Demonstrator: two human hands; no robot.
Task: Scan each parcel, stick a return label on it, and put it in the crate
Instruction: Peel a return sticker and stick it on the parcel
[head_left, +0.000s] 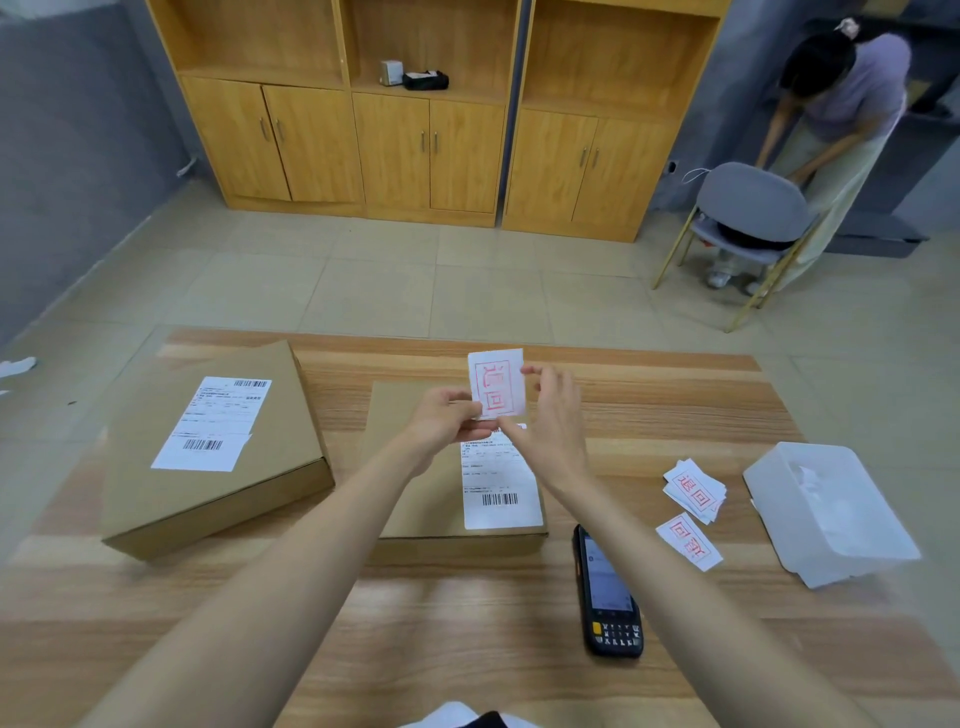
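Close to me on the bench (467, 639) lies the handheld scanner (608, 592), screen up. My left hand (447, 415) pinches a return label (496, 384) by its lower corner and my right hand (553, 415) pinches its right edge, above the parcel (415, 467). A second parcel (218, 467) sits left; loose labels (693, 491) and the white crate (831, 514) sit right.

Looks like a small office-style parcel room: light-wood cabinets (431, 145) line the grey wall (78, 156), beige tiles (363, 291) cover the floor, and a flat brown cardboard box (156, 467) with a shipping label and a black handheld scanner (608, 592) lie on the wood-grain table (363, 623).
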